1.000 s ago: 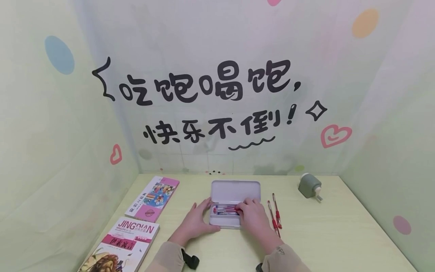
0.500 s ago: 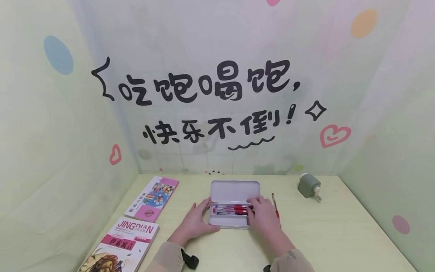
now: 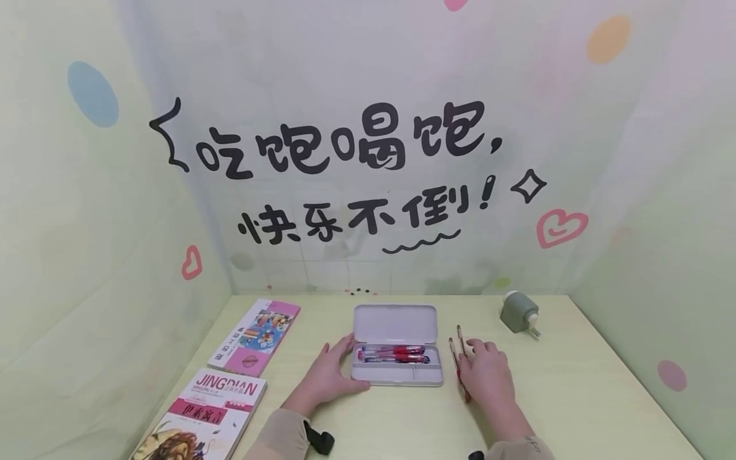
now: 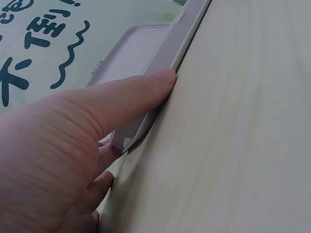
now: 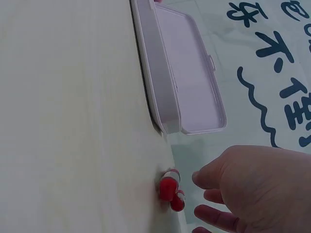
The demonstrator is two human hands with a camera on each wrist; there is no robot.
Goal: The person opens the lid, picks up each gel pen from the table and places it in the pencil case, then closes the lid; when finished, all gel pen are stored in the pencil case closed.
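Observation:
The open pencil case [image 3: 374, 374] lies on the table with its lid [image 3: 395, 324] raised at the back. Several red and blue pens [image 3: 397, 353] lie in its rear compartment. My left hand [image 3: 329, 381] holds the case's left end; its thumb presses along the front wall in the left wrist view. To the right of the case, my right hand [image 3: 487, 380] hovers over two red pens [image 5: 168, 188] on the table, fingers loosely bent. The right wrist view shows a gap between the thumb and the pens' red ends. Part of the pens is hidden behind the hand in the head view.
Two books lie on the left: a pink one [image 3: 255, 335] behind and a thicker white-and-red one [image 3: 215, 409] nearer. A grey-green device with a small crank [image 3: 519, 312] stands at the back right. Printed cloth walls [image 3: 322, 275] enclose the table [image 3: 575, 396].
My right hand leaves pens in the case's rear compartment and moves right to the two red pens on the table. The left hand stays at the case.

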